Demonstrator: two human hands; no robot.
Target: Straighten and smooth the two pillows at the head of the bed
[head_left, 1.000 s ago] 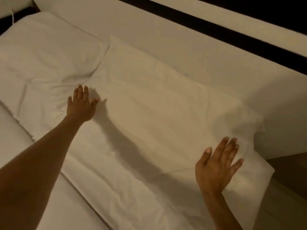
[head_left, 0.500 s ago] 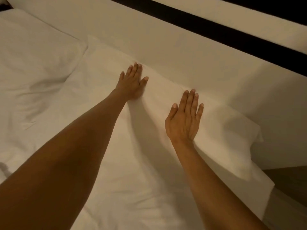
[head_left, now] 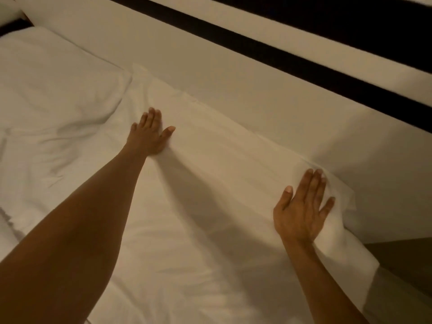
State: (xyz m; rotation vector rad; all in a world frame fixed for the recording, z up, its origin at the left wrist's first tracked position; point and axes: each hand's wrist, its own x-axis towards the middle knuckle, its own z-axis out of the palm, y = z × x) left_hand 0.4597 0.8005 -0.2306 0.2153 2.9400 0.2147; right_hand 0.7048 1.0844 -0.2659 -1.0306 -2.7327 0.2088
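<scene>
Two white pillows lie side by side against the headboard. The near pillow (head_left: 210, 183) fills the middle of the view and looks mostly flat, with faint creases. The far pillow (head_left: 53, 94) lies at the left, rumpled with deep folds near its right end. My left hand (head_left: 149, 136) rests flat, fingers apart, on the near pillow's upper left part. My right hand (head_left: 301, 211) presses flat on its right end, close to the loose corner flap. Neither hand holds anything.
A pale padded headboard (head_left: 233, 66) with a dark band (head_left: 280, 52) runs along the top. The bed's right edge drops to a dark floor or side surface (head_left: 404, 260) at lower right. White sheet (head_left: 7, 235) shows at the lower left.
Both hands have slid apart across the near pillow: the left hand toward its left part, the right hand out to the right end. The camera view shifted slightly.
</scene>
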